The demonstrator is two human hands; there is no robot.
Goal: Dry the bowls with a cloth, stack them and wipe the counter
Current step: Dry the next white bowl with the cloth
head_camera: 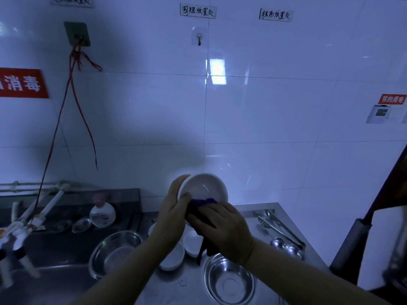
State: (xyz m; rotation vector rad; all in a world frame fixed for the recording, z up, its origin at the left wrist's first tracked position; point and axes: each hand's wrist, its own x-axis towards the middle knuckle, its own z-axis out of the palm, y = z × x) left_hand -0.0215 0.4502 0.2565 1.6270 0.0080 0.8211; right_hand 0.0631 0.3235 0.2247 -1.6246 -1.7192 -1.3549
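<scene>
White bowl [203, 188] held up above counter [259, 211], centre of scene, tilted toward viewer. Likely ceramic: rigid, breakable, slick if wet; best held across rim and outer wall. Left hand [174, 209] grips left rim, thumb at inner edge. Right hand [224, 230] presses purple cloth [203, 202] on near rim, fingers curled round it, probably. More white bowls [192, 239] below, steel bowl [229, 280] near.

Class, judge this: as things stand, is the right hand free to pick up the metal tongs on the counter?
Probably not yet: the right hand presses the purple cloth into the white bowl. The tongs lie uncovered nearby.
</scene>
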